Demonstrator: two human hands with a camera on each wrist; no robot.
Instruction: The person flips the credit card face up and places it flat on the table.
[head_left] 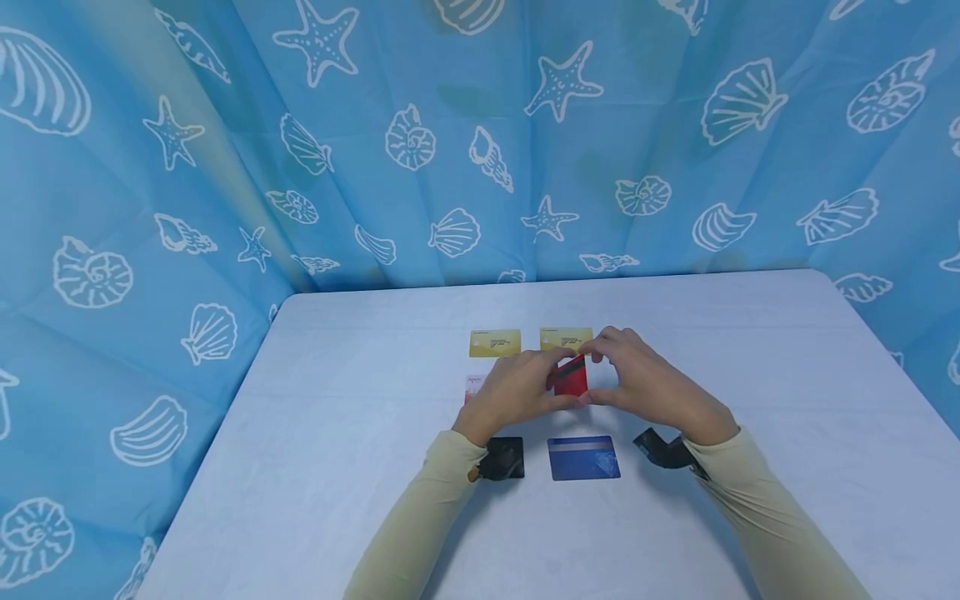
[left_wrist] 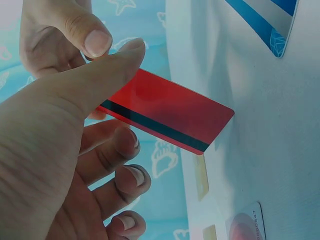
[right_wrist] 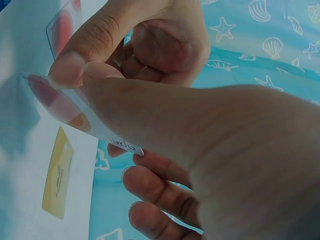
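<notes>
A red bank card (head_left: 572,380) with a dark stripe is held up above the table between both hands. My left hand (head_left: 523,385) pinches it near one end, the thumb on the striped red face in the left wrist view. Opposite, my right hand (head_left: 647,382) grips the same card with thumb and fingers, and the two thumb tips meet at its lower edge. The card's other face (right_wrist: 57,102), whitish with purple and orange shapes, shows in the right wrist view, partly covered by the thumbs.
Two yellow cards (head_left: 495,343) lie behind the hands. A whitish-pink card (head_left: 473,385) is partly hidden by the left hand. Nearer lie a black card (head_left: 513,458), overlapped by the left wrist's camera, and a blue card (head_left: 583,458). A shell-patterned curtain (head_left: 412,208) hangs behind the white table (head_left: 337,392).
</notes>
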